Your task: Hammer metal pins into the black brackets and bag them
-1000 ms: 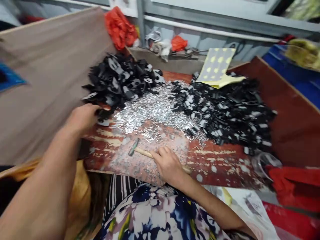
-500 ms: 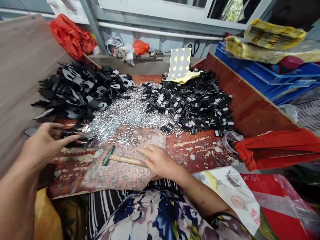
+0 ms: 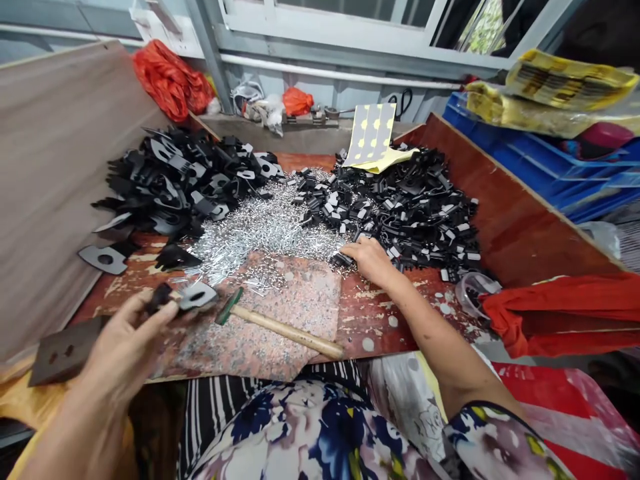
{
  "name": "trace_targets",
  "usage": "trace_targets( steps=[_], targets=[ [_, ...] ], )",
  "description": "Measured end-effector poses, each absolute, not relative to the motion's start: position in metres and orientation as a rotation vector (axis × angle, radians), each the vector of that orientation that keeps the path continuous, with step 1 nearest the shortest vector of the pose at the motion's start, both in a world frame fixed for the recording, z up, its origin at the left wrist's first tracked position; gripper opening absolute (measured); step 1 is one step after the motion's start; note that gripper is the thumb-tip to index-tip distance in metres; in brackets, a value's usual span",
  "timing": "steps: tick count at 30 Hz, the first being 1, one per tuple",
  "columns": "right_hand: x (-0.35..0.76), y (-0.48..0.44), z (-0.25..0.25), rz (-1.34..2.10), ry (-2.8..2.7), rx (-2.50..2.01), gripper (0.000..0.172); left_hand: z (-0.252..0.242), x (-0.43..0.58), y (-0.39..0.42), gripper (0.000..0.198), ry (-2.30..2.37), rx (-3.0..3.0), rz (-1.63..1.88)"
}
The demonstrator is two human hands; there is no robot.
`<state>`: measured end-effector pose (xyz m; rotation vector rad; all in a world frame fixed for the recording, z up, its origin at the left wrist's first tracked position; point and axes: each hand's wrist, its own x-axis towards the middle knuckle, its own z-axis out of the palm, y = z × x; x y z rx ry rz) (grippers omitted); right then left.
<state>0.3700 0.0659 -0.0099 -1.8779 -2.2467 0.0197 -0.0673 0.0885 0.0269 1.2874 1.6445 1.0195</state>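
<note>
Bench (image 3: 400, 320), lower left: black plate (image 3: 197, 295) is pinched by left hand (image 3: 123, 350); judged stiff, light, best held by edges; grip of right hand (image 3: 370, 260) among clips (image 3: 415, 207) cannot be told

Grey-framed window (image 3: 320, 27), top centre, daylight behind. White pipe (image 3: 350, 73) along grey wall (image 3: 345, 93) beneath. Pale plywood panel (image 3: 55, 167), left. Red-brown board (image 3: 505, 200), right. Worn red-painted worktable (image 3: 400, 313), centre. Stacked blue crates (image 3: 530, 167), upper right of frame.
</note>
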Motion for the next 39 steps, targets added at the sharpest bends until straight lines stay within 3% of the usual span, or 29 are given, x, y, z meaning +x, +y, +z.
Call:
trace_targets(
  steps=[3,8,11,15,19,26,35,39],
  targets=[
    [0.386,0.070,-0.004,0.014,-2.291,-1.868,0.032,0.005,-0.064,0.060,0.057,1.481,0.826,0.933],
    [0.372,0.052,0.017,-0.016,-2.013,-1.725,0.027,-0.005,-0.061,0.039,0.041,1.535,1.096,1.016],
    [0.316,0.030,0.023,0.116,-1.749,-1.524,0.030,0.007,-0.041,0.028,0.032,1.376,1.175,0.898],
    [0.236,0.005,0.019,0.256,-1.711,-1.343,0.024,0.017,0.003,0.015,0.033,1.112,0.989,0.662],
    [0.204,-0.003,0.008,0.292,-1.717,-1.279,0.022,0.012,0.028,0.014,0.032,0.935,0.929,0.700],
    [0.199,-0.009,-0.005,0.290,-1.756,-1.186,0.030,0.005,0.022,0.014,0.029,0.838,0.936,0.750],
    [0.196,-0.026,-0.009,0.758,-1.616,-1.178,0.028,0.009,0.016,0.016,0.035,0.959,1.102,0.687],
    [0.246,-0.027,-0.006,0.557,-1.687,-1.415,0.023,0.010,0.014,0.017,0.031,0.982,1.001,0.626]
  ],
)
